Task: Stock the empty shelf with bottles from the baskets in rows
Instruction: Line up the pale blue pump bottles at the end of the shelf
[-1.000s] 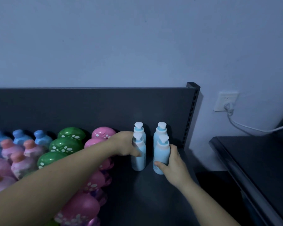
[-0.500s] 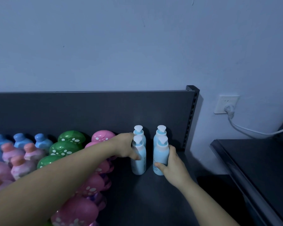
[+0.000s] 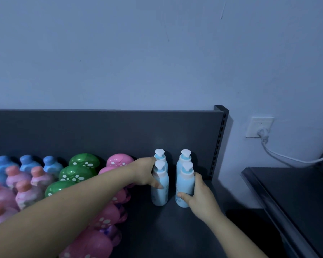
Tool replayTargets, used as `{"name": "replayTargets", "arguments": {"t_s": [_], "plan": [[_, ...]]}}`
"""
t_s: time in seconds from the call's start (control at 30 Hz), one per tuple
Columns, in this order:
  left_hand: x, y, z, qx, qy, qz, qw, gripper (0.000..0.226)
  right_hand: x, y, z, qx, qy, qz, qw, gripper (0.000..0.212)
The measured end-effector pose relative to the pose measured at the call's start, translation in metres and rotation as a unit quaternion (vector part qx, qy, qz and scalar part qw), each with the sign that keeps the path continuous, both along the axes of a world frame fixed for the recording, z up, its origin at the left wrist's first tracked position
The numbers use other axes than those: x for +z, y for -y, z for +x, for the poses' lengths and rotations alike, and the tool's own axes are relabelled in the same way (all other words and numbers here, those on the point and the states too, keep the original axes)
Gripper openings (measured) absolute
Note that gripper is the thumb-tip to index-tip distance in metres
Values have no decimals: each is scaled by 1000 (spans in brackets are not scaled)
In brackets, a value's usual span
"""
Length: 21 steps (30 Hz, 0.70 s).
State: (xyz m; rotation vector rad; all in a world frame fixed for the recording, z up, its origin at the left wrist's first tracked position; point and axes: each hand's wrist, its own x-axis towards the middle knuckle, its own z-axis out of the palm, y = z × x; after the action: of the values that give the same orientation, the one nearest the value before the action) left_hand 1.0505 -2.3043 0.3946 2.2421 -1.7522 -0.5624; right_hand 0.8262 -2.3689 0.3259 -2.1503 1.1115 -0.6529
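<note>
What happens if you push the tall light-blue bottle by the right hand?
The tall, narrow light-blue plastic bottle probably tips easily on its small base. Its smooth round body might roll. The right hand grips it low, likely steadier.

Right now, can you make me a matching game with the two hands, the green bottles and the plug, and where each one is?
Things
1. left hand
2. right hand
3. green bottles
4. plug

Places
A. in the wall socket
B. grips the front right bottle
C. just left of the pink spotted bottles
D. grips the front left bottle

Pairs: 1-D, 2-B, 3-C, 4-A
</note>
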Motion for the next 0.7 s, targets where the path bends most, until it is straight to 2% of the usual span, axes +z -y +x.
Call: {"name": "replayTargets", "arguments": {"t_s": [0.33, 0.7], "plan": [[0, 2, 3, 2, 7, -7, 1000, 68, 1, 1, 5, -16, 6, -3, 1000, 72], [7, -4, -3, 8, -14, -18, 1000, 59, 6, 0, 4, -16, -1, 3, 1000, 70]]}}
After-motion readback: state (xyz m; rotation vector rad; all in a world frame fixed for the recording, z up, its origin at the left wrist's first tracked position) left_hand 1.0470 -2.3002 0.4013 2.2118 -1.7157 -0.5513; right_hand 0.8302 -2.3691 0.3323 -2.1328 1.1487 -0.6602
